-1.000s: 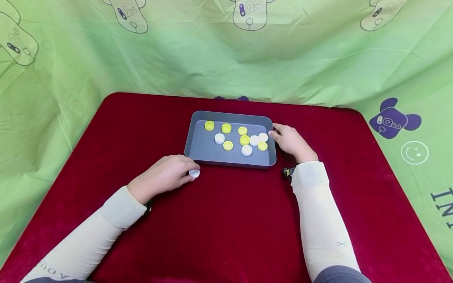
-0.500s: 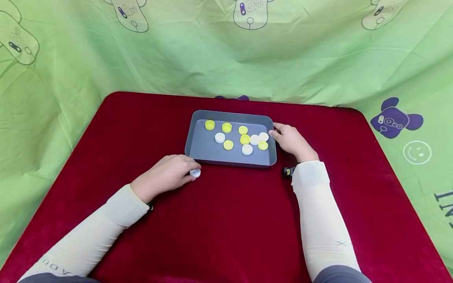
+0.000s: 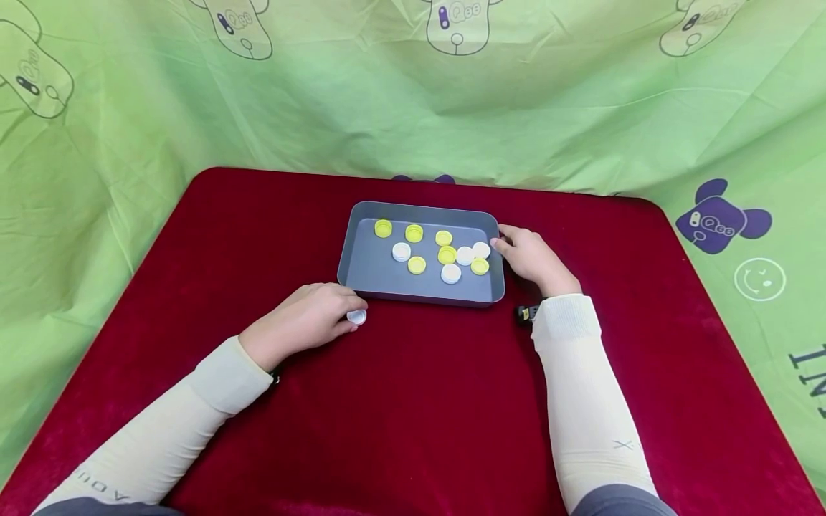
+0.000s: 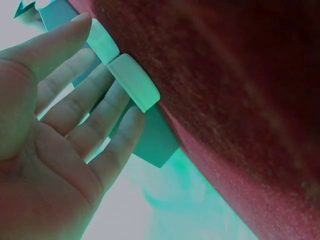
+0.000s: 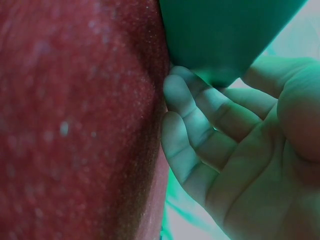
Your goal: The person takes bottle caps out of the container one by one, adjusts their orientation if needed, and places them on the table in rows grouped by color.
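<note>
In the head view a grey rectangular tray stands on the red cloth, with several yellow bottle caps and white bottle caps lying in it. My left hand is just off the tray's near left corner, holding a white bottle cap at the cloth between thumb and fingers. From the left wrist, two caps show at that hand: one cap by the thumb tip, another cap against the fingers. My right hand grips the tray's right wall, thumb over the rim and fingers outside, low by the cloth.
The red cloth covers a table with rounded far corners. A green printed curtain hangs close behind and along both sides. A small black device sits under the right wrist.
Between these frames the left hand and its cap shift very slightly right. The right hand, tray and caps inside it hold their places.
</note>
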### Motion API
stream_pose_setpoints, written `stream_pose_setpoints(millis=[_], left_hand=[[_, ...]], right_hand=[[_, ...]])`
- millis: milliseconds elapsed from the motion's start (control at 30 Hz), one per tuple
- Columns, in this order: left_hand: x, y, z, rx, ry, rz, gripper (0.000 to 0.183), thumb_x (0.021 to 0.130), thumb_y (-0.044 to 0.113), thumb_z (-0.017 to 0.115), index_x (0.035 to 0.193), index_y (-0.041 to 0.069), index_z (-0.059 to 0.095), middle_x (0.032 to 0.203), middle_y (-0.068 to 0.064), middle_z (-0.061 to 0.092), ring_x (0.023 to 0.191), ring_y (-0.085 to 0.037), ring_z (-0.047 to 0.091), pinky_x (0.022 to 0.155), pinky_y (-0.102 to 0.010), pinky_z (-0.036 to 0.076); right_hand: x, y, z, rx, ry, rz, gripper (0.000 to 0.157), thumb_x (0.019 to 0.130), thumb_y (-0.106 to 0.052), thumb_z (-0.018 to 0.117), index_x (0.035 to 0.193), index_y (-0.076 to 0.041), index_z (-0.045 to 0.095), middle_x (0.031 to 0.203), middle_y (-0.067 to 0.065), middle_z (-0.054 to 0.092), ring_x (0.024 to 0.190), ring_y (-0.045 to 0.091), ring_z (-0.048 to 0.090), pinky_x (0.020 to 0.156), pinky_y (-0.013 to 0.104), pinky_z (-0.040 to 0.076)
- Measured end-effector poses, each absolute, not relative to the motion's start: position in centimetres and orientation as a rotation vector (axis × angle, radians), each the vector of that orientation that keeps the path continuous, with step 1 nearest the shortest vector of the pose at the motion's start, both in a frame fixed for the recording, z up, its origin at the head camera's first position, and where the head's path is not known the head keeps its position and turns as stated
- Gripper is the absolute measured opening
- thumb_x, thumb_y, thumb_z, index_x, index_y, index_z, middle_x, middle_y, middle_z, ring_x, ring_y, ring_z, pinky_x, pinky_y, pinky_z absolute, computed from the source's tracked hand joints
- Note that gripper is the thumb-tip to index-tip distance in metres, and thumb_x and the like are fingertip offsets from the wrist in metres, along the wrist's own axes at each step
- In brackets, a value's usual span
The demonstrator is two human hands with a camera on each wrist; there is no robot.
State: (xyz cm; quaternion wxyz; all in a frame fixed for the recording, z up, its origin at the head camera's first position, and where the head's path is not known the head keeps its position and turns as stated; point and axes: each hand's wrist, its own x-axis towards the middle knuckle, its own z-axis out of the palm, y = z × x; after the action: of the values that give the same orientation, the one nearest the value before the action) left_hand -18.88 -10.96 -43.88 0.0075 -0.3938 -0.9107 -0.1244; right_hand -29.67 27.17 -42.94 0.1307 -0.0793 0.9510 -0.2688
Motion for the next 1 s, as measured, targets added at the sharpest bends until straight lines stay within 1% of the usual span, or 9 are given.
stream_pose_setpoints(millis=[400, 600, 767, 867, 1000], left_hand=[[-18.7, -11.0, -43.9, -1.221, -2.854, -0.392, 0.025, 0.084, 0.018, 0.077, 0.107, 0.012, 0.073, 0.1, 0.002, 0.068, 0.091, -0.015, 0.064, 0.08, -0.035, 0.052], [-18.7, -11.2, -43.3, -1.22, -2.82, -0.411, 0.025, 0.082, 0.017, 0.079, 0.105, 0.011, 0.073, 0.099, 0.002, 0.068, 0.089, -0.015, 0.064, 0.078, -0.035, 0.052], [-18.7, -11.2, -42.8, -1.234, -2.816, -0.397, 0.028, 0.082, 0.017, 0.079, 0.108, 0.01, 0.073, 0.101, 0.001, 0.068, 0.092, -0.017, 0.064, 0.08, -0.036, 0.052], [-18.8, -11.1, -42.4, -1.247, -2.82, -0.381, 0.027, 0.083, 0.018, 0.078, 0.109, 0.01, 0.073, 0.102, 0.0, 0.069, 0.092, -0.016, 0.065, 0.081, -0.036, 0.052], [-19.1, -10.9, -41.6, -1.274, -2.796, -0.371, 0.024, 0.087, 0.02, 0.074, 0.108, 0.009, 0.073, 0.096, -0.001, 0.069, 0.086, -0.015, 0.065, 0.077, -0.036, 0.052]], right_hand=[[-29.6, 27.2, -43.0, -0.227, 2.757, -0.784, 0.057, 0.103, -0.028, 0.047, 0.15, 0.001, 0.031, 0.15, 0.021, 0.036, 0.137, 0.036, 0.034, 0.11, 0.053, 0.027], [-29.7, 27.3, -43.1, -0.229, 2.754, -0.779, 0.058, 0.103, -0.028, 0.048, 0.15, 0.001, 0.031, 0.15, 0.021, 0.035, 0.137, 0.037, 0.033, 0.11, 0.053, 0.026], [-29.6, 27.3, -43.0, -0.229, 2.752, -0.781, 0.058, 0.103, -0.028, 0.048, 0.15, 0.001, 0.031, 0.15, 0.022, 0.035, 0.137, 0.037, 0.033, 0.11, 0.054, 0.026], [-29.6, 27.2, -43.0, -0.226, 2.746, -0.783, 0.058, 0.103, -0.028, 0.048, 0.15, 0.001, 0.03, 0.15, 0.022, 0.035, 0.137, 0.037, 0.033, 0.11, 0.054, 0.026], [-29.6, 27.2, -43.0, -0.232, 2.747, -0.788, 0.058, 0.103, -0.028, 0.048, 0.15, 0.001, 0.031, 0.15, 0.022, 0.036, 0.136, 0.037, 0.033, 0.11, 0.054, 0.026]])
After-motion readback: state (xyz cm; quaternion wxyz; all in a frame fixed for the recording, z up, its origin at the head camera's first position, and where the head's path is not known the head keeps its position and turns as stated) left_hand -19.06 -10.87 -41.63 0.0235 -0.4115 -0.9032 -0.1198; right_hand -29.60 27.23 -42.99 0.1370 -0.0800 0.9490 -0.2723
